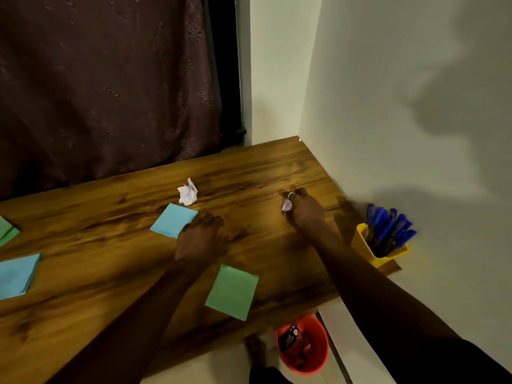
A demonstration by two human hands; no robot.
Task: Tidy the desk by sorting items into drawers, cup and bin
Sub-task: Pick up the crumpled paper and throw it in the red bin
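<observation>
White paper, a small crumpled scrap (pixel 287 205), is pinched in the right hand (pixel 304 210), fingers curled shut around it, low over the counter (pixel 263 167) near its far right corner. The left hand (pixel 199 239) lies fingers-down on the wood mid-counter, fingertips touching the near corner of a blue note pad (pixel 173 220); whether it is actually gripping the pad, I cannot tell.

Out from the hands now: a second crumpled paper ball (pixel 187 194) sits just beyond the blue pad, toward the far edge, and the left hand is clearly the nearer one to it. A green note pad (pixel 232 292) lies by the near edge, between the two forearms. Two more pads, one blue (pixel 16 275) and one green (pixel 7 231), rest at the left edge.

The yellow cup (pixel 371 250), full of blue pens (pixel 390 228), stands at the right edge, just beside the right forearm.

And here is the relation that matters: the red bin (pixel 304 347) is on the floor below the counter's near right corner, so the scrap looks bound back toward the person and down, right hand best placed for it. The other ball has not yet been collected.
</observation>
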